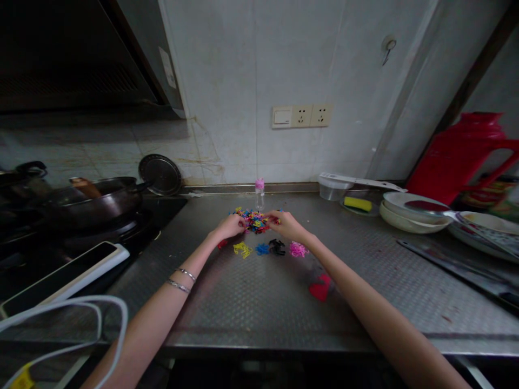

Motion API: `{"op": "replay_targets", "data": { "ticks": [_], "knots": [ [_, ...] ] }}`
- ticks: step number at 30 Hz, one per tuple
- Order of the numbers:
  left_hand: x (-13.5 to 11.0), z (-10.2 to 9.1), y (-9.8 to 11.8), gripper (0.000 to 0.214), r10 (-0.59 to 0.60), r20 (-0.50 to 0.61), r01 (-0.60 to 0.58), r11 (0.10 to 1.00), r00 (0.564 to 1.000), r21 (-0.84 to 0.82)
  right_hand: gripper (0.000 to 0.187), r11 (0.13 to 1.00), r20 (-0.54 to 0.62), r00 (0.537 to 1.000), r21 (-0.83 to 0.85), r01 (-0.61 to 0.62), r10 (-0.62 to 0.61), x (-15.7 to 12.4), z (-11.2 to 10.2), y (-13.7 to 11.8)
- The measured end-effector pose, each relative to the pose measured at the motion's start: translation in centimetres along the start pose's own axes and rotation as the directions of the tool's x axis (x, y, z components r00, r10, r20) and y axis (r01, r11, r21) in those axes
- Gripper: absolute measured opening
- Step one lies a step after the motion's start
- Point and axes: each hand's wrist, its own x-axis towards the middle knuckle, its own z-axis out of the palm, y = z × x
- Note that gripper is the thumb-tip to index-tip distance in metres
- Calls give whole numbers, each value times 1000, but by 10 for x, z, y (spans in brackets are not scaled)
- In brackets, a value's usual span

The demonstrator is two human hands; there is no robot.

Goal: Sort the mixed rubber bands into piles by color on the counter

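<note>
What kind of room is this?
Most likely a kitchen, perhaps a home one: a pan on a stove under what looks like a range hood, plus bowls on the metal counter.

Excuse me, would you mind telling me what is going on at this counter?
A person's left hand and right hand are at a multicoloured pile of small pieces on the grey metal counter; whether they grip any is unclear. Nearer the camera lie a red cluster, yellow cluster, blue cluster, black cluster and pink cluster.
</note>
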Motion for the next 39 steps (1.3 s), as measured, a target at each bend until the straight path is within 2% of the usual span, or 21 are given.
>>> {"op": "replay_targets", "data": {
  "ticks": [5, 12, 19, 24, 30, 34, 39],
  "knots": [
    [-1, -2, 1, 18, -2, -1, 2, 1000, 1000, 7, 30, 997, -35, 996, -5, -79, 79, -2, -10, 13],
    [-1, -2, 1, 18, 14, -52, -14, 1000, 999, -3, 31, 992, -24, 992, -33, -123, 123, -3, -10, 24],
    [-2, -6, 15, 22, 81, -91, -95, 982, 993, -163, 27, 993, -4, 993, -14, -116, 116, -2, -4, 23],
    [-3, -10, 36, 21, 112, -124, -142, 954, 986, -263, 27, 986, 25, 995, 131, -103, 100, -2, -1, 10],
    [-3, -4, 52, 19, 155, -157, -198, 927, 975, -319, 37, 917, 81, 989, 374, -142, 121, 1, 6, 1],
    [-3, 0, 53, 18, 179, -153, -220, 920, 972, -325, 35, 905, 56, 991, 406, -130, 118, 2, 8, 3],
    [-4, -4, 55, 18, 158, -136, -195, 921, 978, -336, 31, 926, 57, 993, 361, -114, 100, 2, 6, 6]
  ]
}}
